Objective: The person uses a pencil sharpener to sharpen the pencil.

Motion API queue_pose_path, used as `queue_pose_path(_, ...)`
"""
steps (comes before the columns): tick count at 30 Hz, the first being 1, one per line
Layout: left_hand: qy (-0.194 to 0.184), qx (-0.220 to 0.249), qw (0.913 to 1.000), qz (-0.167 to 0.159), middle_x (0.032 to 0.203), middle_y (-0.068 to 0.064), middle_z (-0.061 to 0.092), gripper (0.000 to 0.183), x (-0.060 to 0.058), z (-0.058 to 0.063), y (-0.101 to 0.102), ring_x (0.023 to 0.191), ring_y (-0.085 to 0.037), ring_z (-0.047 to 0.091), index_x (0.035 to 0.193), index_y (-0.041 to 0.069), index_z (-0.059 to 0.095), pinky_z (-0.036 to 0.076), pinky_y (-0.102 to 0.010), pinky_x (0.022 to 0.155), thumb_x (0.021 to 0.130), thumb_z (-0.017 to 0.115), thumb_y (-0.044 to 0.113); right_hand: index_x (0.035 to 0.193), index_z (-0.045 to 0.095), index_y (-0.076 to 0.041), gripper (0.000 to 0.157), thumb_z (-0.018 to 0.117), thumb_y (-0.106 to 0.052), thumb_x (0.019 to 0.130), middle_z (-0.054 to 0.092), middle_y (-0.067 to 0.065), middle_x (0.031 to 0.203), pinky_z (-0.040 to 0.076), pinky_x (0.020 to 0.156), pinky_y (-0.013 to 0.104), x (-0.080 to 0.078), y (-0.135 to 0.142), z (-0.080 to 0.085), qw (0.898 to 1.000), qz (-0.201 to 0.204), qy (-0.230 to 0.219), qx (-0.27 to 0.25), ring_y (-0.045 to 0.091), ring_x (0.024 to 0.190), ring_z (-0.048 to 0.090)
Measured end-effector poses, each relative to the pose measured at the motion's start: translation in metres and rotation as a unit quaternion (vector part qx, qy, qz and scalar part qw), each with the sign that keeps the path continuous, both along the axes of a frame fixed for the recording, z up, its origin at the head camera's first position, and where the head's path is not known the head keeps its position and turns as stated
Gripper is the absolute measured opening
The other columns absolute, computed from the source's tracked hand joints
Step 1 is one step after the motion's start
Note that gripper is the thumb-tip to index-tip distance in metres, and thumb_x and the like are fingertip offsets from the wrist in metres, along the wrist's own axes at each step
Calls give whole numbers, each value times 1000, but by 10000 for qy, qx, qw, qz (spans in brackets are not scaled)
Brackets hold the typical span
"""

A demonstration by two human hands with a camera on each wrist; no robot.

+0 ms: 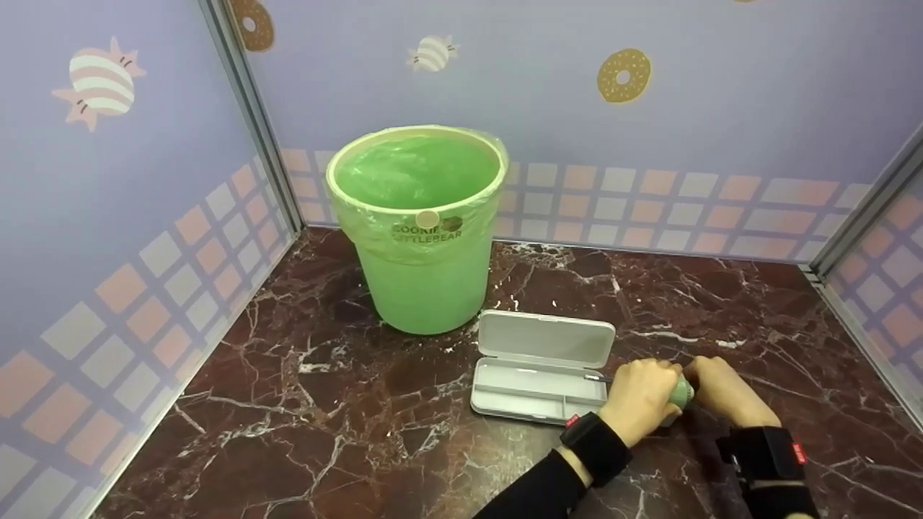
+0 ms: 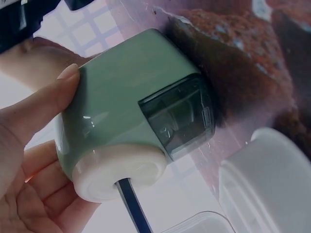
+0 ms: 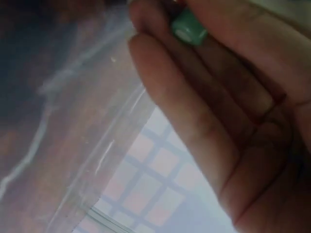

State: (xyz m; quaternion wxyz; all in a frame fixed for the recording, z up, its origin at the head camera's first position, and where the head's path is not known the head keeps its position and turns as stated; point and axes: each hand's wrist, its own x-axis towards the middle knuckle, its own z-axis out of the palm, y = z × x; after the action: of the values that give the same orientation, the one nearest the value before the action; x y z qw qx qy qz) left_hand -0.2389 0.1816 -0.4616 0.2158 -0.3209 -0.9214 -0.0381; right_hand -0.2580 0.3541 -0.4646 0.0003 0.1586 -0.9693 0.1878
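My left hand (image 1: 642, 396) grips a green crank pencil sharpener (image 2: 131, 82) near the right front of the table. A dark pencil (image 2: 132, 206) sticks out of the sharpener's cream round front, its other end reaching over the case in the head view. On the sharpener's side is a see-through shavings drawer (image 2: 182, 116). Behind the sharpener, my right hand (image 1: 728, 393) holds a small green crank knob (image 3: 189, 29) in its curled fingers. Left of the hands lies a pale pencil case (image 1: 523, 376), its lid (image 1: 546, 339) raised and its inside divided into compartments.
A green bin (image 1: 433, 288) with a clear liner stands behind and left of the case. Small white bits lie on the marbled table (image 1: 346, 440) by the bin. Patterned panels (image 1: 548, 94) wall in the back and both sides.
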Motion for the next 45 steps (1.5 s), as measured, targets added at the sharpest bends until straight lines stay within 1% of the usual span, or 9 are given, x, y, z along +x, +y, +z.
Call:
queue_pose_path(2, 5, -2, 10000, 52, 95, 18, 71, 46, 0, 0, 0, 80, -2, 68, 107, 32, 70, 54, -16, 60, 70, 81, 56, 58, 57, -13, 23, 65, 8, 62, 44, -9, 56, 31, 50, 23, 3, -1, -1, 10000, -37, -34, -79, 9, 52, 36)
queue_pose_path(7, 3, 34, 9999, 104, 95, 19, 71, 48, 1, 1, 1, 79, -2, 68, 108, 33, 71, 54, -17, 60, 68, 81, 57, 59, 60, -10, 19, 73, 4, 58, 52, -6, 57, 35, 51, 26, 10, 0, -4, 9995, -111, 283, -100, 9, 55, 40)
queue_pose_path(16, -19, 25, 10000, 0, 98, 18, 72, 49, 1, 1, -2, 79, -3, 69, 111, 33, 71, 54, -16, 59, 69, 81, 56, 59, 64, -8, 21, 85, -4, 64, 62, -1, 56, 39, 50, 25, 21, -7, -8, 9979, -538, 291, -203, 9, 52, 48)
queue_pose_path(21, 20, 49, 10000, -22, 96, 19, 71, 48, 1, 0, -3, 79, -3, 68, 110, 32, 70, 53, -17, 58, 70, 81, 56, 58, 62, -7, 23, 84, -5, 65, 60, 0, 54, 38, 49, 27, 25, -7, -9, 9975, -577, 374, -169, 10, 52, 46)
queue_pose_path(26, 14, 24, 10000, 13, 94, 18, 70, 46, 2, 0, -2, 79, -2, 68, 107, 31, 70, 53, -17, 58, 71, 81, 56, 60, 63, -8, 20, 81, -4, 65, 61, -2, 56, 38, 51, 25, 35, -6, -7, 9973, -679, -7, -276, 10, 52, 46)
queue_pose_path(29, 5, -20, 10000, 69, 95, 18, 71, 47, 1, 0, -2, 79, -3, 68, 108, 32, 70, 53, -17, 58, 70, 81, 57, 60, 62, -9, 19, 79, 0, 65, 61, -4, 56, 38, 50, 23, 40, -6, -6, 9975, -621, -68, -331, 8, 52, 46)
queue_pose_path(34, -91, -95, 9997, 197, 97, 19, 71, 48, -1, 1, -2, 79, -3, 69, 109, 35, 70, 54, -17, 59, 69, 80, 59, 56, 57, -13, 24, 75, 2, 60, 52, -8, 52, 36, 49, 22, 45, -10, -2, 9986, -444, 218, -186, 5, 50, 40)
queue_pose_path(41, 109, -181, 9993, 297, 90, 19, 70, 48, 3, 3, 0, 76, -2, 68, 105, 35, 71, 53, -16, 58, 65, 79, 60, 57, 61, -14, 21, 77, 0, 59, 58, -8, 53, 39, 49, 24, 49, -14, 3, 9985, -427, 288, -160, 4, 50, 45)
queue_pose_path(45, 250, -186, 9991, 291, 87, 20, 69, 45, 6, 4, 1, 74, 0, 66, 100, 34, 71, 53, -15, 57, 64, 81, 59, 52, 54, -15, 28, 74, 2, 60, 45, -12, 49, 33, 48, 21, 54, -15, 10, 9988, -410, 242, -124, 2, 48, 34)
